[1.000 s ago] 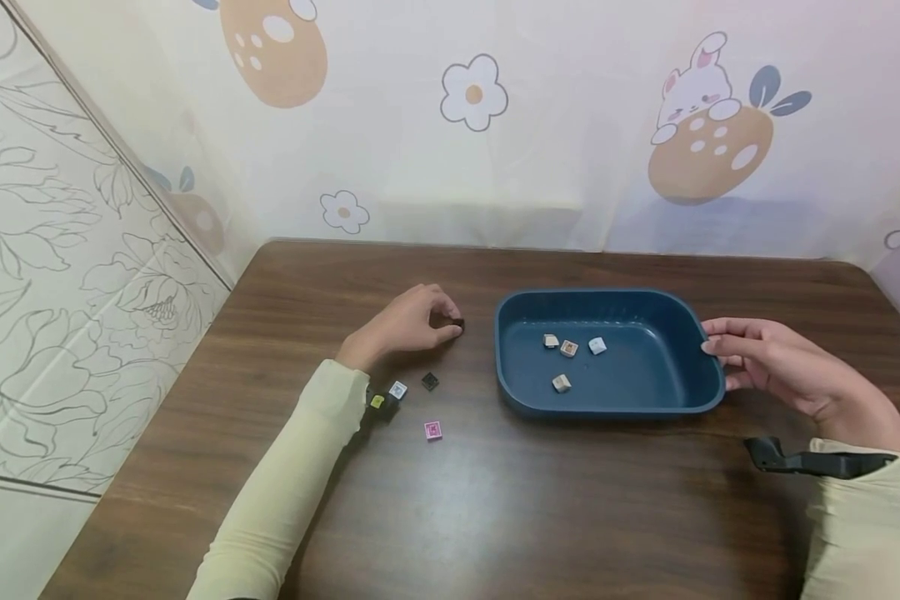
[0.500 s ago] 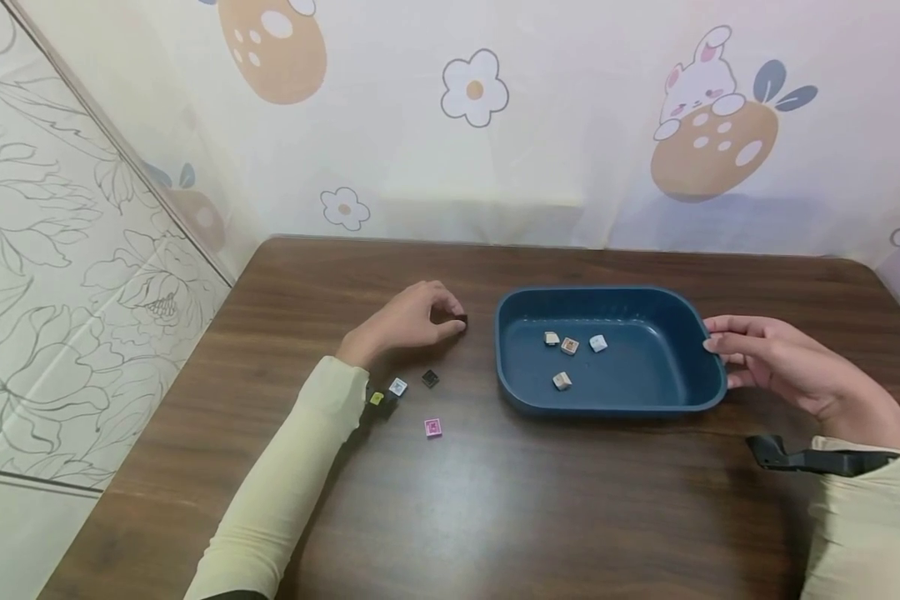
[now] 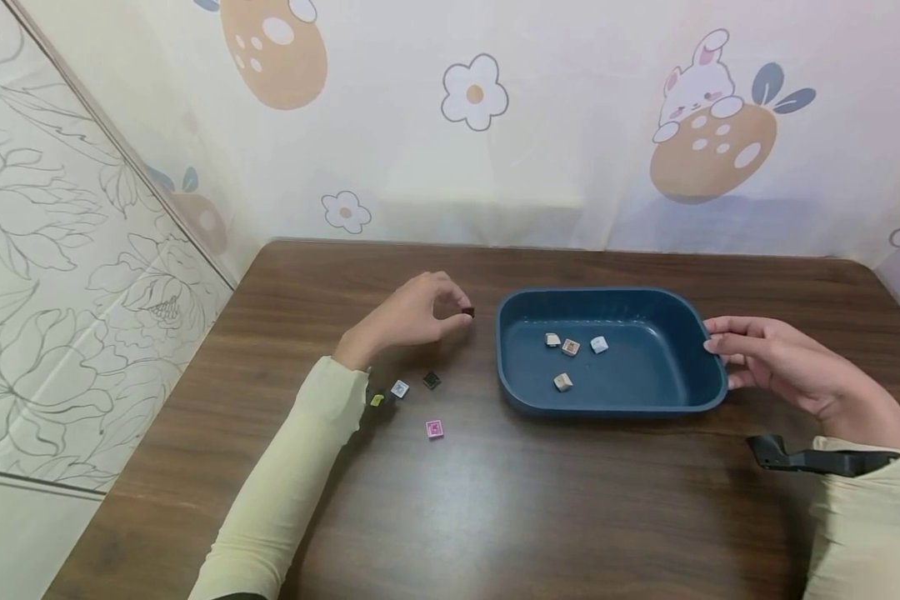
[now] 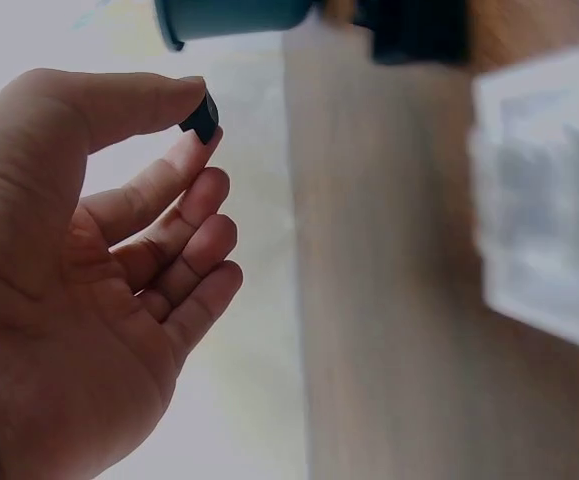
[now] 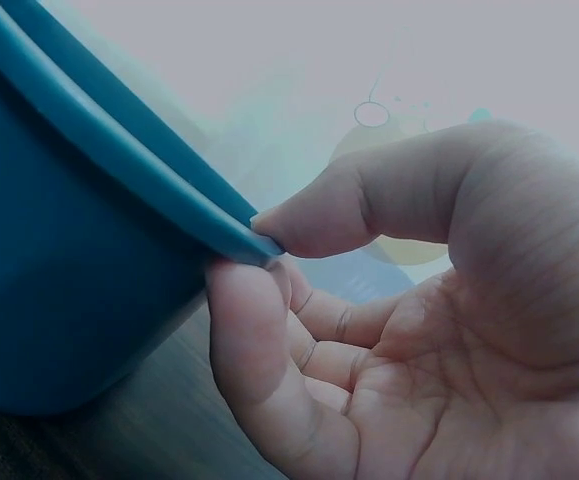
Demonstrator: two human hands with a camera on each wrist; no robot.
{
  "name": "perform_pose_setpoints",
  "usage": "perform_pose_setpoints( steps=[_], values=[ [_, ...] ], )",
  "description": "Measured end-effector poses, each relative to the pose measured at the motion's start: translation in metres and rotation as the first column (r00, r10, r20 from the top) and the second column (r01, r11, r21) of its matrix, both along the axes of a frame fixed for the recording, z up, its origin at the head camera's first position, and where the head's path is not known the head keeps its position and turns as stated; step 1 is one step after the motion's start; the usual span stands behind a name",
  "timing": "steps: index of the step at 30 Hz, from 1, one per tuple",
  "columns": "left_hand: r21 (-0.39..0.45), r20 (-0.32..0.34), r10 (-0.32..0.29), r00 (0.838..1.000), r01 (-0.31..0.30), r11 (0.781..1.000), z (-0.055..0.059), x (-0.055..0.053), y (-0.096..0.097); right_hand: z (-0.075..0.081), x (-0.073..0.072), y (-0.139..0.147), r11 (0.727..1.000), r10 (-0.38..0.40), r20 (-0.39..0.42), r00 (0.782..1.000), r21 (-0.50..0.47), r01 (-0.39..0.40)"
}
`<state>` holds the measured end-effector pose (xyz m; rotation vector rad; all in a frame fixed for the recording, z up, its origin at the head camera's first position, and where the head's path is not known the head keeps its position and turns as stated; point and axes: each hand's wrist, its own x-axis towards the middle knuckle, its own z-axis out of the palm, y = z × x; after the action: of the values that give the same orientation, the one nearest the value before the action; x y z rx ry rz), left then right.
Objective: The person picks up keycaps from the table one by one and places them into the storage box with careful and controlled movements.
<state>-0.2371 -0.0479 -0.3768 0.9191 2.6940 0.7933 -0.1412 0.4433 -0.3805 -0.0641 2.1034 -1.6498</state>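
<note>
My left hand (image 3: 412,312) pinches a small black block (image 4: 203,118) between thumb and index finger, left of a blue tray (image 3: 607,411). The other fingers are loosely bent in the left wrist view. My right hand (image 3: 795,367) grips the tray's right rim, thumb on top and index finger underneath, as the right wrist view shows. Inside the tray lie several small pale blocks (image 3: 562,382). Near my left forearm on the table are a black block (image 3: 431,380), a white block (image 3: 400,389), a pink block (image 3: 435,429) and a yellow-green block (image 3: 377,400), which the sleeve's cuff sits beside.
Everything stands on a brown wooden table (image 3: 540,517). A patterned wall (image 3: 570,125) rises behind its back edge, and a flower-drawn panel (image 3: 60,292) lies along the left. Black camera mounts sit on the wrists; the right mount (image 3: 817,458) hangs over the table.
My left hand has lifted slightly and moved a little to the right, towards the tray, with the black block pinched in it. The right hand and tray have stayed in place.
</note>
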Motion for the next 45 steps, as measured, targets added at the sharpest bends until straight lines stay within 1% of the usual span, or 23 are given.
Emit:
perform_pose_setpoints(
  steps=[7,17,23,27,31,35,39,45],
  values=[
    [-0.001,-0.029,-0.018,0.999,0.018,1.000,0.012,0.006,0.011,0.003,0.004,0.005,1.000,-0.008,-0.001,1.000,0.008,0.008],
    [0.026,-0.048,-0.047,0.998,0.048,0.999,0.023,0.012,0.026,0.007,0.008,0.008,1.000,-0.025,-0.004,1.000,0.010,0.025],
    [0.046,-0.052,-0.038,0.998,0.041,0.998,0.028,0.015,0.031,0.009,0.010,0.008,0.999,-0.023,-0.009,1.000,0.025,0.023],
    [0.056,-0.069,-0.034,0.997,0.038,0.998,0.030,0.017,0.031,0.009,0.008,0.007,0.998,-0.016,-0.009,1.000,0.059,0.017],
    [0.065,-0.069,-0.024,0.997,0.028,0.998,0.029,0.018,0.030,0.009,0.008,0.007,0.997,-0.009,-0.008,1.000,0.079,0.010],
    [0.071,-0.076,-0.027,0.997,0.032,0.997,0.029,0.018,0.030,0.006,0.010,0.008,0.998,-0.012,-0.009,1.000,0.069,0.012],
    [0.060,-0.084,-0.039,0.996,0.045,0.997,0.029,0.018,0.027,0.002,0.011,0.005,0.999,-0.007,-0.009,1.000,0.052,0.007],
    [0.055,-0.066,-0.030,0.997,0.034,0.998,0.028,0.019,0.023,0.004,0.008,-0.003,0.996,-0.008,-0.011,1.000,0.094,0.009]
  ],
)
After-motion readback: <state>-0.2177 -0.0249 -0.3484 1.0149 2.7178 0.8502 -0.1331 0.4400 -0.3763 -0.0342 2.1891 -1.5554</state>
